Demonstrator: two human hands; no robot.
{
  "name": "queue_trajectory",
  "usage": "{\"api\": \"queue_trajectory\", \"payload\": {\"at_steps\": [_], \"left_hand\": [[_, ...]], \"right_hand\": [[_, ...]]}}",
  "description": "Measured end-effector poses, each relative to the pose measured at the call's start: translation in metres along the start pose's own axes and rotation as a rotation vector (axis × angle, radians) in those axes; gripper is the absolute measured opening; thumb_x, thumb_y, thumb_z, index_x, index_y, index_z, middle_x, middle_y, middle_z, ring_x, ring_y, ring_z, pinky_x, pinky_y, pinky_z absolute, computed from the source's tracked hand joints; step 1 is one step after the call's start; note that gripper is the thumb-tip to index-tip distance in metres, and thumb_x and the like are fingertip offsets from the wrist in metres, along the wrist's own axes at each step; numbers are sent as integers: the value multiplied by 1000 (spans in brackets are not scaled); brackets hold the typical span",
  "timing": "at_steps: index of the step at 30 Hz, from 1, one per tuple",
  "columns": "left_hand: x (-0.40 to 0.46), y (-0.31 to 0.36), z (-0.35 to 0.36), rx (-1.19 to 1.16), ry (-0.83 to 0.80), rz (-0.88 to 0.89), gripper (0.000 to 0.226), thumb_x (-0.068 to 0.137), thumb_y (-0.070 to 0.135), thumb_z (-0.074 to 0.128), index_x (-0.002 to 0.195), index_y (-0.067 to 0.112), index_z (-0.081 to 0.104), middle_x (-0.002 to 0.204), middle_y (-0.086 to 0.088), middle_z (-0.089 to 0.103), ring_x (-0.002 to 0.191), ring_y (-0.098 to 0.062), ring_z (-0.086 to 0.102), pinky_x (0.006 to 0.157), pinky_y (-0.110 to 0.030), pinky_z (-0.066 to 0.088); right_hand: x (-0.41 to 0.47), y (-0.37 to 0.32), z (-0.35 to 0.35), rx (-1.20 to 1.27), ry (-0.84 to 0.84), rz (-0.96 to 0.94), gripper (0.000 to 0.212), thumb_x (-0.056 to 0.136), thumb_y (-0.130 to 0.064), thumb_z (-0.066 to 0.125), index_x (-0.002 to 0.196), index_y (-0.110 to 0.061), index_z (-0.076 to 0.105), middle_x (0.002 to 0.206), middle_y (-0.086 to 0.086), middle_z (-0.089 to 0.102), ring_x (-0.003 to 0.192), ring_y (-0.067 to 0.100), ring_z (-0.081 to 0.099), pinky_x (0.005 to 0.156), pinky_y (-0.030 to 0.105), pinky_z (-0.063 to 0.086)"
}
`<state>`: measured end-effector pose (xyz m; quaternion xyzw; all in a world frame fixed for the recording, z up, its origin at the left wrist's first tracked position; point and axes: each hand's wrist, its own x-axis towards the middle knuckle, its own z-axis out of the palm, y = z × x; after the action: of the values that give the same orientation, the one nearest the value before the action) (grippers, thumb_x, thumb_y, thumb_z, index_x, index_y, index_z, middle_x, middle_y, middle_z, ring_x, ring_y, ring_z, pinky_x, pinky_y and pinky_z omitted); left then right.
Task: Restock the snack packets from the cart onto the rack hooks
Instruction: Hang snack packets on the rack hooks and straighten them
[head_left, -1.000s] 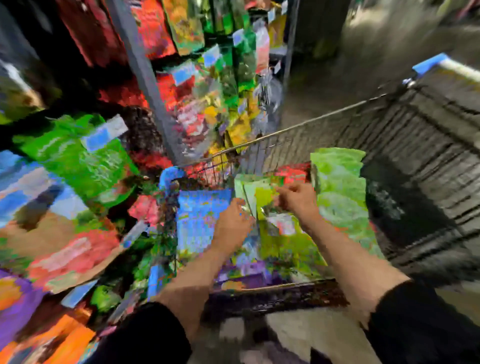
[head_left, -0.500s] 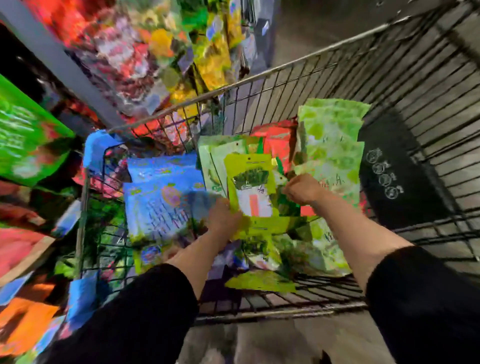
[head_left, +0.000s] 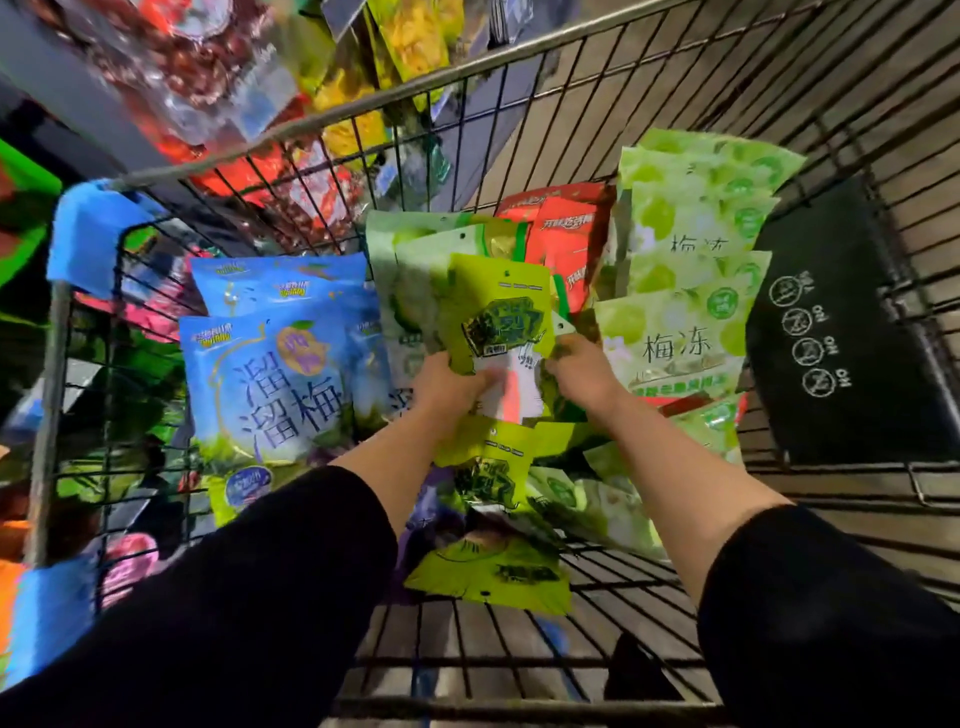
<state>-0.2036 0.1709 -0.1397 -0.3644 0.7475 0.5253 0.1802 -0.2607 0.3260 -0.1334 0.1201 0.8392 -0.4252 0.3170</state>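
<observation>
Shop aisle, wire cart (head_left: 519, 111) parked against the hanging rack (head_left: 363, 62). Nearest: both sleeves reach in. Left hand (head_left: 448, 387) and right hand (head_left: 582, 371) each grip the lime-green packet (head_left: 501, 312) at its lower edge; its long axis upright, hang-hole on top, pointing toward the rack beyond.

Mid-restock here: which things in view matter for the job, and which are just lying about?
Job:
- yellow-green packet, held by left hand and right hand
- blue packets
- pale green packets
- red packets
- cart
- rack packets

Lying about:
- black flap
</observation>
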Motion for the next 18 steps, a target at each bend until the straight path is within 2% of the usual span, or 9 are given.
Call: {"api": "queue_trajectory", "payload": {"at_steps": [3, 5, 7, 9, 12, 13, 15, 17, 18], "left_hand": [[-9, 2, -10, -103, 8, -7, 21, 79, 21, 78, 85, 17, 58, 98, -16, 69, 92, -32, 67, 82, -49, 56], [-15, 1, -25, -196, 87, 15, 15, 84, 18, 72, 89, 16, 58, 94, -12, 68, 91, -30, 66, 84, -47, 55], [-20, -3, -46, -307, 166, 97, 9, 89, 15, 66, 93, 16, 58, 88, -2, 65, 88, -24, 64, 83, -42, 54], [-22, -9, -68, -311, 283, 171, 11, 91, 21, 64, 98, 17, 56, 96, -4, 63, 95, -24, 60, 88, -43, 51], [-22, -21, -92, -240, 447, 156, 44, 90, 38, 61, 109, 0, 52, 101, -19, 61, 100, -33, 58, 89, -47, 49], [-21, -25, -97, -216, 489, 155, 47, 92, 36, 60, 111, -5, 51, 101, -22, 61, 100, -37, 58, 89, -47, 48], [-22, -27, -105, -187, 541, 162, 46, 94, 31, 58, 120, -7, 52, 114, -27, 61, 111, -41, 56, 94, -49, 45], [-27, -24, -110, -194, 569, 164, 40, 96, 24, 55, 124, -4, 54, 117, -25, 61, 110, -37, 57, 94, -49, 45], [-30, -22, -112, -216, 578, 158, 36, 97, 21, 54, 124, -2, 55, 117, -24, 62, 108, -33, 58, 94, -48, 45]], "right_hand": [[4, 5, 0, 149, -57, -6, 26, 88, 5, 47, 100, -17, 55, 79, 4, 53, 70, 22, 52, 64, 33, 45], [3, 4, 1, 106, -37, -10, 24, 88, 0, 52, 106, -10, 62, 92, 6, 57, 85, 23, 54, 76, 37, 47], [-6, -5, 0, 58, -22, -53, 8, 87, -7, 60, 82, -7, 66, 82, 6, 62, 78, 22, 56, 70, 31, 47], [-18, -16, -1, 5, -116, -117, 34, 86, -22, 67, 56, -10, 55, 71, 12, 65, 68, 22, 60, 63, 21, 49], [-40, -33, -4, -279, -426, -137, 42, 92, -33, 63, 63, -5, 54, 48, 1, 52, 51, 1, 52, 55, 4, 37], [-48, -37, -4, -359, -513, -136, 37, 93, -32, 62, 71, -3, 59, 46, -8, 53, 57, -4, 53, 54, 2, 34], [-57, -37, -2, -497, -612, -122, 40, 88, -42, 65, 97, -3, 66, 77, -12, 67, 92, 7, 57, 75, 8, 40], [-61, -28, 3, -602, -711, -97, 76, 74, -57, 72, 131, -10, 53, 127, 0, 58, 122, 19, 48, 105, 30, 37], [-61, -22, 7, -624, -746, -84, 94, 66, -57, 78, 142, -13, 42, 141, 2, 47, 132, 22, 41, 111, 37, 33]]}}
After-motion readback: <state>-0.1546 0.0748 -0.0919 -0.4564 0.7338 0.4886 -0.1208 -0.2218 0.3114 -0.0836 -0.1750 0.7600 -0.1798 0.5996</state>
